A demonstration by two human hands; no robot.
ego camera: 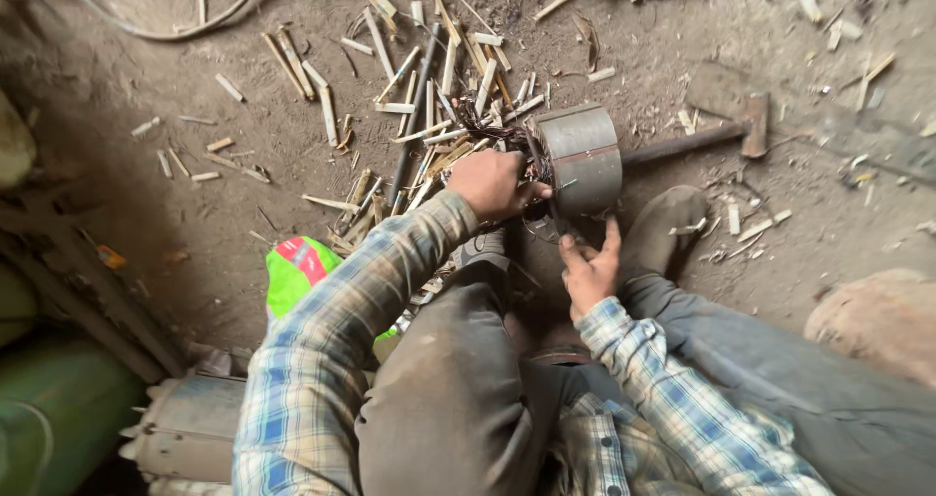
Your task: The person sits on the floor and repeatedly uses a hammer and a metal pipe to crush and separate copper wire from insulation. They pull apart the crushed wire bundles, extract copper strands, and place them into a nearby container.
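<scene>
A grey metal cylinder, a motor stator, lies on its side on the dirt floor between my feet. Dark copper wire spills from its left end. My left hand is clenched on the wire bundle at that end. My right hand sits just below the cylinder, fingers spread, touching its lower rim and a loop of wire. Both sleeves are plaid. My knees frame the cylinder.
A hammer lies on the floor behind the cylinder, to the right. Several wood and bamboo slivers litter the ground. A dark rod lies among them. A green and red packet sits at left, a metal housing below it.
</scene>
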